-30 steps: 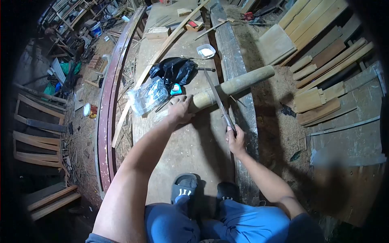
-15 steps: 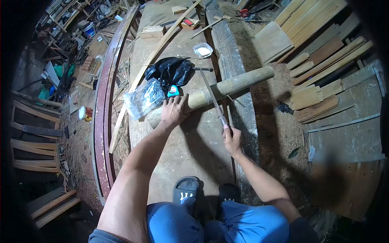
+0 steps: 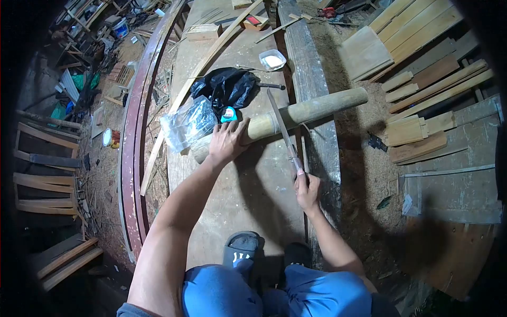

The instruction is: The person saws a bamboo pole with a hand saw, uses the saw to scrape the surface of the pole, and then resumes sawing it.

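Observation:
A thick bamboo pole (image 3: 317,109) lies slantwise across the wooden bench (image 3: 222,203), its right end reaching past the bench edge. My left hand (image 3: 226,141) presses on the pole near its left end, fingers spread over the top. In my right hand (image 3: 307,191) is the handle of a saw (image 3: 283,129), whose blade crosses the pole near its middle. Just above my left hand sit a teal tape measure (image 3: 228,114), a clear plastic bag (image 3: 187,124) and a black plastic bag (image 3: 229,87). A dark metal rod (image 3: 272,85) sticks out beside the black bag.
A white tub (image 3: 272,60) and a long thin wood strip (image 3: 211,53) lie farther up the bench. A dark red beam (image 3: 138,105) runs along the left. Boards (image 3: 417,137) are stacked at right. My sandalled feet (image 3: 243,248) rest on the bench.
My right hand has drawn the saw a little down and to the right. My left hand keeps its place on the pole. The view has shifted slightly.

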A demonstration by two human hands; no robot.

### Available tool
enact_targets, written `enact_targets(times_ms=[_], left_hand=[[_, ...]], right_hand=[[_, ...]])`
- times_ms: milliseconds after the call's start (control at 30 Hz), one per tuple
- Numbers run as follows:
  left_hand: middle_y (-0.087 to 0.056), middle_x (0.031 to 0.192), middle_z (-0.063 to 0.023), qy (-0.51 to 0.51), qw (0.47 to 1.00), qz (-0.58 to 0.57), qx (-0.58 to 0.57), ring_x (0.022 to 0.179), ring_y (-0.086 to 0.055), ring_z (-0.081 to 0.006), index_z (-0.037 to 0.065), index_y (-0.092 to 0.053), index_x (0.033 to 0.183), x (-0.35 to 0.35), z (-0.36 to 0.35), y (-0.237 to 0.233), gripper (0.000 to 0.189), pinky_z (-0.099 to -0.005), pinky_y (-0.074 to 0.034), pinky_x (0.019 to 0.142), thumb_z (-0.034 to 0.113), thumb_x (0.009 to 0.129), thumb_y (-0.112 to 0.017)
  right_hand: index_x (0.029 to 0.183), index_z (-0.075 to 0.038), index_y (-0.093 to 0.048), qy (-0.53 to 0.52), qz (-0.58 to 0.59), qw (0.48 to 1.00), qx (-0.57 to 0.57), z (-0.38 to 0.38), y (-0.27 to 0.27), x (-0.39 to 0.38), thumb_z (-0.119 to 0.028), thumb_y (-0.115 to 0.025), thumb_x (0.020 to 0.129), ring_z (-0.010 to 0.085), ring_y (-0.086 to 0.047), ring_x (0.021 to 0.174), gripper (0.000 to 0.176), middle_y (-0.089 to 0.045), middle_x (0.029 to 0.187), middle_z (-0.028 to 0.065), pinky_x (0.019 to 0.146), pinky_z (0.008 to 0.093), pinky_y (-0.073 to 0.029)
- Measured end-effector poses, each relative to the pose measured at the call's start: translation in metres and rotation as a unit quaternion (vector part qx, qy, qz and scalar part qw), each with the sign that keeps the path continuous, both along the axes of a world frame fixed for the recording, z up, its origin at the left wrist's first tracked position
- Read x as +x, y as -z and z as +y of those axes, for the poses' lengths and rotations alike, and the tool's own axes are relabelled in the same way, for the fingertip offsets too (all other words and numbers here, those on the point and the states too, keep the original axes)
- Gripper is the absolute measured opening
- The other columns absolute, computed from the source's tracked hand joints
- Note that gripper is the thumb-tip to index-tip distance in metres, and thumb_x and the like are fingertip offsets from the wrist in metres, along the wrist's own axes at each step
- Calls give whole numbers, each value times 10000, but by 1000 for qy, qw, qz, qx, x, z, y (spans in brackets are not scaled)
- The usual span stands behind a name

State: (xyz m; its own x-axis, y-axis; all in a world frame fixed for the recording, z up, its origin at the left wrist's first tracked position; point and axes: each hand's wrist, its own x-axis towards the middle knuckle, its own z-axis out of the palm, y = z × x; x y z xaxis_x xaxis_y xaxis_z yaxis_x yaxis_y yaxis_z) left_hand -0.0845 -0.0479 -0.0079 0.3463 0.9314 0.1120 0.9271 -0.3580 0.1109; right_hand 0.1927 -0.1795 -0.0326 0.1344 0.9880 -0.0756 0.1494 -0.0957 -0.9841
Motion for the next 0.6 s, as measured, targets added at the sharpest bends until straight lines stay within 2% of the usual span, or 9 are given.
enact_targets(times_ms=[133,167,300,400,467,600], left_hand=[[-593,1287,-116,-8,1000,17,-23,1174,-573,-307,164,-464,1444,3,12,-15,852,-511,-433,972,565,756,-766],[-594,1290,-149,-23,999,2,-45,1183,-591,-330,115,-457,1389,6,15,-18,875,-574,-434,974,614,741,-766],[-589,1290,-199,-76,991,-25,-111,1165,-625,-364,78,-438,1335,20,30,-15,915,-568,-483,948,655,712,-780],[-628,1224,-219,-105,979,-55,-164,1106,-666,-382,54,-424,1297,34,43,-23,974,-514,-545,890,694,665,-797],[-676,1144,-185,-119,970,-10,-214,1034,-699,-357,46,-467,1237,37,47,-29,956,-446,-577,818,694,629,-819],[-700,1083,-158,-70,983,-4,-172,998,-712,-331,38,-508,1209,28,44,-5,933,-454,-578,811,676,612,-835]], right_hand=[[620,-8,-508,-3,-82,996,24,6,-7,-2,-357,-528,1038,189,-450,448,546,-456,495,88,479,399,-320],[626,2,-505,-11,-115,993,23,7,-8,-1,-353,-527,1037,210,-446,444,544,-447,497,117,483,412,-319],[630,16,-498,-1,-133,991,14,11,-20,-3,-343,-529,1034,246,-434,440,541,-434,506,155,486,429,-314],[624,14,-503,-4,-115,993,-3,8,-17,-5,-339,-529,1035,259,-431,438,542,-438,505,158,485,433,-310],[621,15,-507,-1,-122,992,-2,10,-27,-9,-333,-533,1034,260,-430,434,540,-434,504,163,484,436,-305],[617,16,-507,6,-117,993,-19,5,-36,-7,-331,-537,1034,252,-423,430,543,-430,502,167,483,436,-301]])
